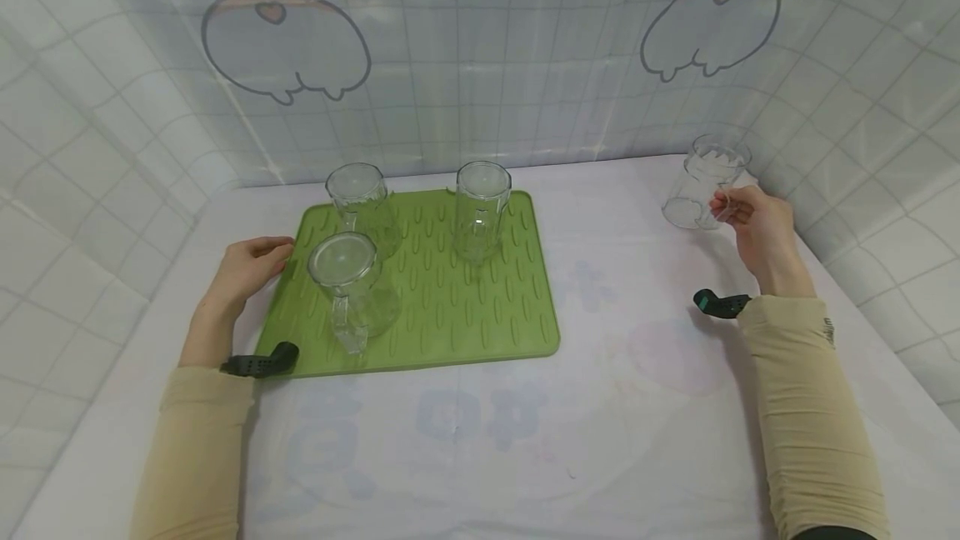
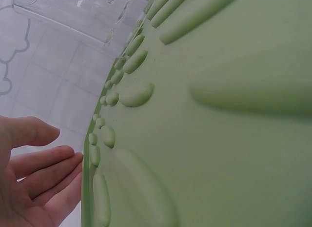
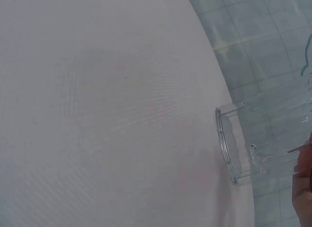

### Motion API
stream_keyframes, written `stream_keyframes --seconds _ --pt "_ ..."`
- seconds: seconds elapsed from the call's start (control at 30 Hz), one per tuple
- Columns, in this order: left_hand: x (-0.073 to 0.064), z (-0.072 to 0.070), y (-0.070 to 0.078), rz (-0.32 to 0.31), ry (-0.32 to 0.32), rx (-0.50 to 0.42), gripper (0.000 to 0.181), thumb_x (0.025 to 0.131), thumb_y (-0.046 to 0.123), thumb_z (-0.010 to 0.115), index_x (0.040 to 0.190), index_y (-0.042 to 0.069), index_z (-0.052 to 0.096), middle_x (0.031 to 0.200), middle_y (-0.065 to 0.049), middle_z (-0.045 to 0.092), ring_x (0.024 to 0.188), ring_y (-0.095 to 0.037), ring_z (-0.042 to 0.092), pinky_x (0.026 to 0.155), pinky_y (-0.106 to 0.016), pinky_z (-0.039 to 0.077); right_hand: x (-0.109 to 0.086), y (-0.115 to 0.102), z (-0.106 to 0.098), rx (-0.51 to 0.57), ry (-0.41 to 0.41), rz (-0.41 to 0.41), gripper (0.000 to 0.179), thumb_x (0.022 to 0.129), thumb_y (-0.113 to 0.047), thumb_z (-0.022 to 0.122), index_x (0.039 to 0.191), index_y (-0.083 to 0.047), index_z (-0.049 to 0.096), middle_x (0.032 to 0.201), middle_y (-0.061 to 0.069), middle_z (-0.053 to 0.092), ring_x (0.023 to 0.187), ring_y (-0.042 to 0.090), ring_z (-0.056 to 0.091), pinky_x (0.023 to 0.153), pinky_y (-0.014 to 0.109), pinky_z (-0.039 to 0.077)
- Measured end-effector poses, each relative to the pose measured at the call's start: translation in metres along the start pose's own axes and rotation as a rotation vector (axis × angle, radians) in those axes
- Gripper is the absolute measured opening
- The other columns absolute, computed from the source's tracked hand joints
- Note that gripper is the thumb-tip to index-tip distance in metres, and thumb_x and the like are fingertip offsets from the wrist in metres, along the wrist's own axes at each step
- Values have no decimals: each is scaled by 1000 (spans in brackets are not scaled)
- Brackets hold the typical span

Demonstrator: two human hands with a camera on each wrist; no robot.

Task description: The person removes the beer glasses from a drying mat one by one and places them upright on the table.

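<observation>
Glossy glass mugs [image 1: 701,186], ridged mat [image 1: 465,307], perhaps silicone, matt cloth [image 1: 600,448]

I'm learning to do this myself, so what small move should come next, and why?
Probably carry the glass mug left to the bare front-right of the green drying mat: the right hand pinches it, and three other glass mugs stand there.

mat [image 1: 427,315] on tablecloth [image 1: 600,457] | on it: two mugs [image 1: 356,290] left, third mug [image 1: 482,211] back right | fourth mug [image 1: 693,190] right of mat
</observation>
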State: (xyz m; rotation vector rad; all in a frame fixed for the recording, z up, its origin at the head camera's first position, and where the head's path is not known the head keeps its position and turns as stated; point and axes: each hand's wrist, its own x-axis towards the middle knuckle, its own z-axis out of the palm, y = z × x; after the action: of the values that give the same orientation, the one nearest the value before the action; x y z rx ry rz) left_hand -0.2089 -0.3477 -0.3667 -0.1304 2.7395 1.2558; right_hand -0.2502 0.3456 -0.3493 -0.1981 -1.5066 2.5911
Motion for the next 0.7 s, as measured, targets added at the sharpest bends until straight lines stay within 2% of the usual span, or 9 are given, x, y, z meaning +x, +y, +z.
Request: stream_keyframes --seconds 0.37,0.7 --pt "3 -1 -2 -22 -6 5 65 97 46 39 142 -1 36 144 -22 37 113 -9 49 79 -5 42 2 4 0 -14 14 -22 18 91 -3 55 80 6 66 76 11 69 67 20 63 62 26 51" --pt "2 0 -3 -14 1 -6 64 98 45 40 141 -2 37 143 -24 37 116 -13 49 80 -6 44 2 3 0 -11 30 -33 15 89 -2 59 80 6 67 74 12 68 67 20 62 61 24 50"
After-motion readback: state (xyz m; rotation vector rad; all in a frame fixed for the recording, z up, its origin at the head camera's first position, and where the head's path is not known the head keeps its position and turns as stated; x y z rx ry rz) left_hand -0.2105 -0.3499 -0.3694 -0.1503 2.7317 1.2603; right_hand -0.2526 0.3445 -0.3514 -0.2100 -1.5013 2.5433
